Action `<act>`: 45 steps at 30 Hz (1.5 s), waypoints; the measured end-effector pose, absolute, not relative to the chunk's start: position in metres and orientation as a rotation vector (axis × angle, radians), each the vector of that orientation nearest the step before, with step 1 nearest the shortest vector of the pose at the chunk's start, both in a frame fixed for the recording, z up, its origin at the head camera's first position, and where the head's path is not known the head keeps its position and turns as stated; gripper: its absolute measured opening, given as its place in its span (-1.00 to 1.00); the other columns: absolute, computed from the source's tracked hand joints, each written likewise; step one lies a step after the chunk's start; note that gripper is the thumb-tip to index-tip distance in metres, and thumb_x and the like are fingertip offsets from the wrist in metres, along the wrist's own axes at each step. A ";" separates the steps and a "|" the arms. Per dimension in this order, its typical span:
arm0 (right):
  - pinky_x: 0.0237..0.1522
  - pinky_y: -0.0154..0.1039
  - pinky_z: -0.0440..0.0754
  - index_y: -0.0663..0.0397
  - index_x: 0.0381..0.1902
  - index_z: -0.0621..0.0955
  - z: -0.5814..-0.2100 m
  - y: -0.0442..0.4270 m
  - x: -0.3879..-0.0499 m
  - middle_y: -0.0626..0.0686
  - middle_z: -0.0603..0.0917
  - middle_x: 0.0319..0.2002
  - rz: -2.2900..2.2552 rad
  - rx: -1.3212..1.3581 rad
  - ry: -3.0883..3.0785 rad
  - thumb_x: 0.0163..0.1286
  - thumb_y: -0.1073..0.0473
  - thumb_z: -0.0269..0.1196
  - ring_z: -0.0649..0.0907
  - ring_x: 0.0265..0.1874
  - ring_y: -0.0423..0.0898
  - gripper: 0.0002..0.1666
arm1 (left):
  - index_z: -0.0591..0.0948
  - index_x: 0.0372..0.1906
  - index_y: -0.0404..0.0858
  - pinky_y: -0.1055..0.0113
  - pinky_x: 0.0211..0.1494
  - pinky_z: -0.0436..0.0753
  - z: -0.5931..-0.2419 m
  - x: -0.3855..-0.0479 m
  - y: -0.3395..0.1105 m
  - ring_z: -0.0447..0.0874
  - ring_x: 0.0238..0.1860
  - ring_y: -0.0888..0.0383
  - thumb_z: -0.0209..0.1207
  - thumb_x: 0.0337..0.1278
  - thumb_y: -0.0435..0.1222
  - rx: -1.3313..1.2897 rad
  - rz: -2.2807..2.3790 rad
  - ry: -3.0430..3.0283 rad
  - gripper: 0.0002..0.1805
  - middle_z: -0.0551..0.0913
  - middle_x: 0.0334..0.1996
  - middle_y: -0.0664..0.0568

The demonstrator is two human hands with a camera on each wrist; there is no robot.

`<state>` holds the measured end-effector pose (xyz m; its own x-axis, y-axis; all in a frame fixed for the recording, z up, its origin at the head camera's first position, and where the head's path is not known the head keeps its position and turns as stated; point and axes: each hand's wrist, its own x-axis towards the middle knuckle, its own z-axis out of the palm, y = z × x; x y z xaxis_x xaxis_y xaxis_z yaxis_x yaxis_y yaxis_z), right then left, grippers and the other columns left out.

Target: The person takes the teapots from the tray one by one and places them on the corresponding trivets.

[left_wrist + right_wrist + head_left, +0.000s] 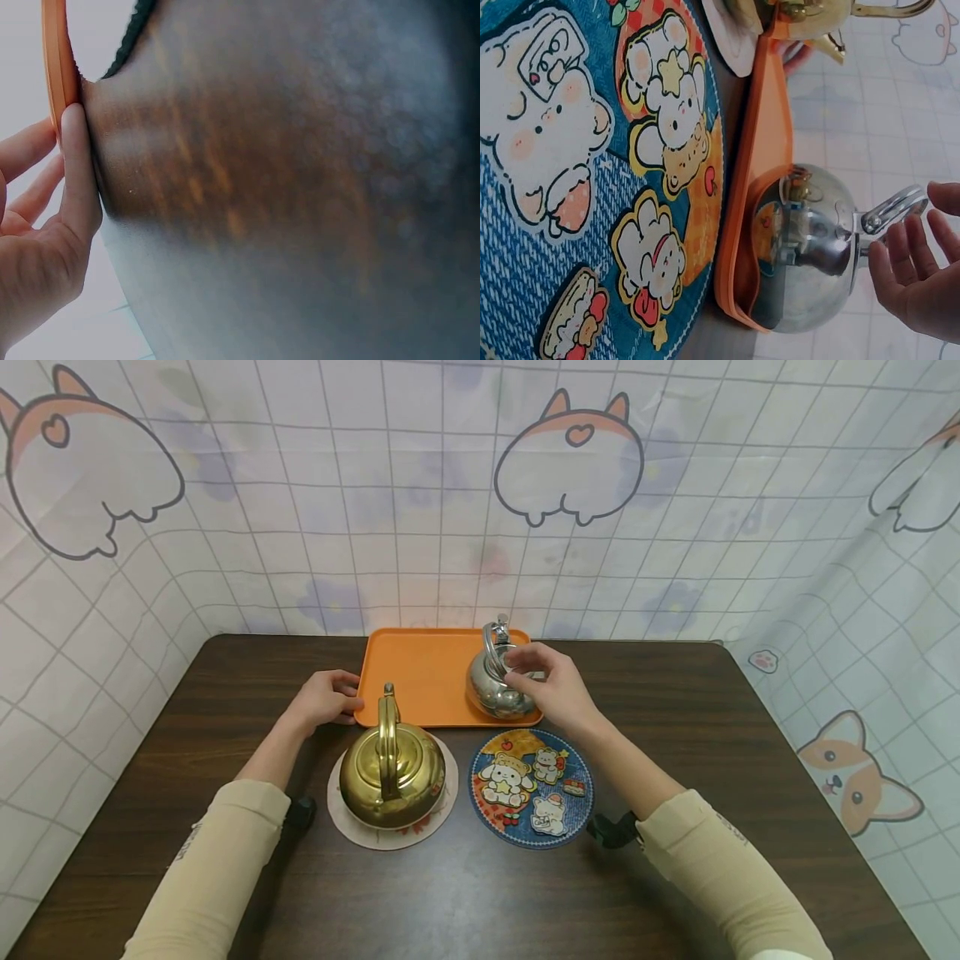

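Note:
A silver kettle (501, 693) stands on the right end of an orange tray (420, 672), its handle raised. My right hand (551, 681) is just right of that handle, fingers bent and thumb apart from them. In the right wrist view, the fingers of the right hand (922, 277) are close to the handle (896, 210) without closing round it. At the tray's left front corner, my left hand (326, 697) pinches the rim. The left wrist view shows the thumb (77, 165) on one side of the tray edge (61, 67) and fingers on the other.
A gold kettle (393, 777) sits on a pale round mat (341, 814) in front of the tray's left part. To its right lies a blue round mat (517, 831) with cartoon animals. The dark wooden table (480, 910) meets a tile-patterned curtain (435, 568) behind.

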<state>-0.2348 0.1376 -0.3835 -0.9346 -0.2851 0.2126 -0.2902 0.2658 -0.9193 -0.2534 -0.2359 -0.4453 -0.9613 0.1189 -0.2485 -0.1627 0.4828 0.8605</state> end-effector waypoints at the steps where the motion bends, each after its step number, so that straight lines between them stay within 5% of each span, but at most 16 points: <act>1: 0.09 -0.03 0.60 0.32 0.17 0.62 -0.384 0.137 -0.235 0.25 0.65 0.08 1.817 0.568 -2.498 0.44 0.35 0.34 0.60 0.07 0.10 -0.63 | 0.34 0.42 -0.55 0.23 -0.15 0.80 -0.445 -0.253 -0.236 0.73 -0.16 -0.04 0.22 0.40 -0.47 -0.038 1.470 2.457 -0.42 0.52 0.08 -0.39; 8: 0.18 0.12 0.56 0.39 0.21 0.58 -0.387 0.136 -0.238 0.34 0.62 0.11 1.827 0.583 -2.509 0.45 0.40 0.30 0.57 0.12 0.21 -0.60 | 0.34 0.43 -0.55 0.23 -0.15 0.80 -0.445 -0.254 -0.236 0.72 -0.14 -0.07 0.22 0.40 -0.47 -0.034 1.470 2.456 -0.42 0.52 0.08 -0.39; 18: 0.10 -0.03 0.62 0.23 0.15 0.63 -0.390 0.133 -0.241 0.17 0.68 0.03 1.800 0.562 -2.566 0.45 0.32 0.34 0.63 0.04 0.05 -0.66 | 0.34 0.43 -0.55 0.24 -0.16 0.79 -0.445 -0.254 -0.236 0.72 -0.18 -0.02 0.22 0.40 -0.48 -0.033 1.472 2.454 -0.41 0.52 0.08 -0.39; 45: -0.08 -0.26 0.59 0.25 0.13 0.65 -0.391 0.132 -0.240 0.21 0.67 -0.02 1.910 0.488 -2.538 0.46 0.29 0.34 0.59 0.00 0.02 -0.68 | 0.32 0.43 -0.55 0.22 -0.15 0.80 -0.446 -0.253 -0.236 0.72 -0.21 0.04 0.21 0.41 -0.48 -0.042 1.473 2.458 -0.41 0.51 0.09 -0.39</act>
